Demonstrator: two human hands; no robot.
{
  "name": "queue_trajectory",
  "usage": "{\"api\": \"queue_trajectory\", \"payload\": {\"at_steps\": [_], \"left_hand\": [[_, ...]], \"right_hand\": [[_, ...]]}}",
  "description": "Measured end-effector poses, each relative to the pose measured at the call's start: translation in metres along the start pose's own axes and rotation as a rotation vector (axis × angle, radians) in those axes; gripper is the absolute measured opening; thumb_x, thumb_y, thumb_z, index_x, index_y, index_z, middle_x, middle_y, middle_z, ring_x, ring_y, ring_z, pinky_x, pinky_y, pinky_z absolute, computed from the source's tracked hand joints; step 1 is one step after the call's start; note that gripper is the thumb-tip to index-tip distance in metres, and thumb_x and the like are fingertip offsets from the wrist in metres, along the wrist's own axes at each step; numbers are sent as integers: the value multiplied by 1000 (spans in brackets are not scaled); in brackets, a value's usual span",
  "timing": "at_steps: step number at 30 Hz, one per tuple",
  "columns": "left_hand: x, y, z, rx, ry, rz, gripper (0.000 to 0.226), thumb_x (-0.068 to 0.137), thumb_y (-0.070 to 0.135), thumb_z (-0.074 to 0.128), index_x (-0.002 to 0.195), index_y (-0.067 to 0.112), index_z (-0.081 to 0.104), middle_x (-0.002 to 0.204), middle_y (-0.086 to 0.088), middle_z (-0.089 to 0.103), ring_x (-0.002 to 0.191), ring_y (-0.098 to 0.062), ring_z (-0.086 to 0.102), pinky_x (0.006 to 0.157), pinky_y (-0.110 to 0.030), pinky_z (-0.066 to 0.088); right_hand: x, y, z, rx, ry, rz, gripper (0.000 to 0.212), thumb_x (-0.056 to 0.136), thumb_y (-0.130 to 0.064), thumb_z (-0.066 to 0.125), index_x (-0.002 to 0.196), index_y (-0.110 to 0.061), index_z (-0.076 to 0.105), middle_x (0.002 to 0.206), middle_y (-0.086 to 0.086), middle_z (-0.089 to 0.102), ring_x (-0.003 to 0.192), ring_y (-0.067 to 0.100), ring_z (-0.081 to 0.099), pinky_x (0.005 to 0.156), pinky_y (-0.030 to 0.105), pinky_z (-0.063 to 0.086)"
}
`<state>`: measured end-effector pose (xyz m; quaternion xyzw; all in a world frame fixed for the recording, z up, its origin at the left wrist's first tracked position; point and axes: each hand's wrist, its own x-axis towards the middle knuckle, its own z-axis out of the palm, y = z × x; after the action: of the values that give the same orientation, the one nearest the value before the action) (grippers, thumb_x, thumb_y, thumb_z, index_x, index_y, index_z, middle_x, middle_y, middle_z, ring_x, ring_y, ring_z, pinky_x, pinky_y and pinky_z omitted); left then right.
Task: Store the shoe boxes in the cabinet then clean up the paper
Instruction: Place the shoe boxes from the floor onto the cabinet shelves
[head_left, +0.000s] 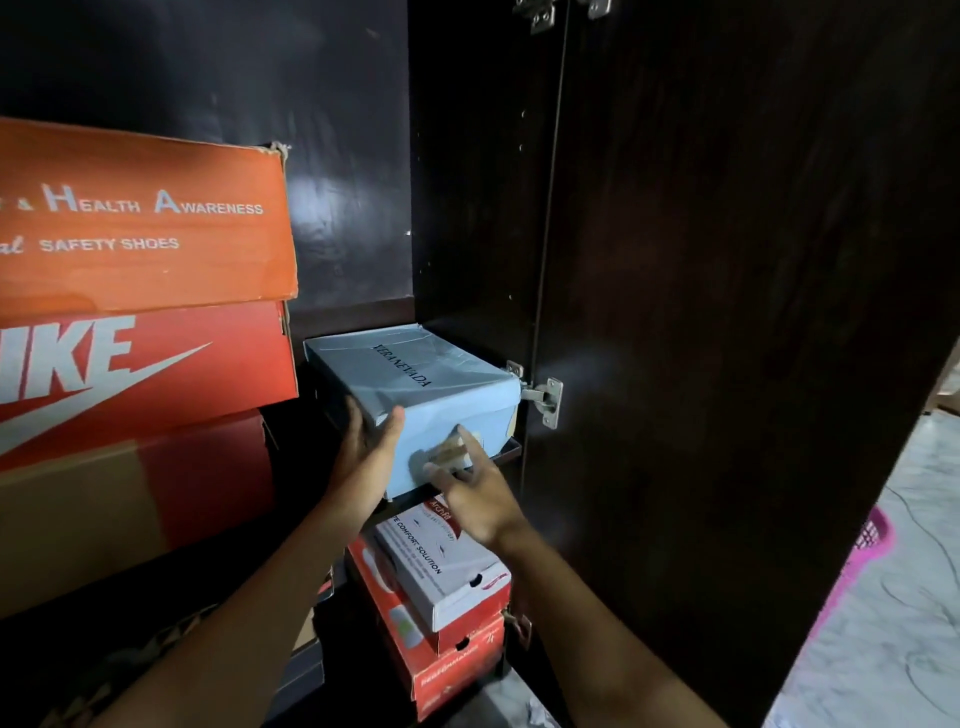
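Now the blue shoe box (415, 374) is sitting on the cabinet shelf (511, 450), the left hand (371, 441) gripping its corner, the right hand (467, 493) pressing flat on its front, so both should be pushing evenly, straight back.

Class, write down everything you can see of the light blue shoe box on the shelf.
The blue box is light blue cardboard, its lid creased and dented, with dark lettering on top and a pale label on the front end. It lies flat, lid up, on a dark cabinet shelf beside a metal hinge. The left hand holds its left front corner; the right hand touches the front end with spread fingers.
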<state>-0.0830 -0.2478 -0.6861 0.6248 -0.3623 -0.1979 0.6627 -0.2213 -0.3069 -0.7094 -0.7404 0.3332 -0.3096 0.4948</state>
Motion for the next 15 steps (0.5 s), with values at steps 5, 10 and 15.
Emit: {"api": "queue_trajectory", "payload": {"at_steps": [5, 10, 15], "left_hand": [[-9, 8, 8, 9, 118, -65, 75, 93, 46, 59, 155, 29, 21, 152, -5, 43, 137, -24, 44, 116, -42, 33], [-85, 16, 43, 36, 227, -15, 60, 97, 31, 56, 151, 19, 33, 151, -3, 39, 135, -19, 42, 109, -27, 33], [-176, 9, 93, -4, 8, -108, 50, 97, 31, 56, 144, 15, 44, 139, -6, 52, 122, -19, 53, 98, -23, 38]], "right_hand": [[-30, 0, -27, 40, 20, 10, 51, 92, -32, 64, 141, -31, 48, 126, -12, 62, 114, 12, 63, 104, 37, 49], [-108, 28, -55, -55, 201, 73, 61, 84, -45, 66, 140, -27, 51, 138, 3, 55, 121, 16, 59, 105, 45, 48], [-218, 57, -85, -239, 366, 152, 44, 96, -32, 61, 138, -21, 54, 128, -1, 59, 114, 13, 61, 92, 22, 47]]}}
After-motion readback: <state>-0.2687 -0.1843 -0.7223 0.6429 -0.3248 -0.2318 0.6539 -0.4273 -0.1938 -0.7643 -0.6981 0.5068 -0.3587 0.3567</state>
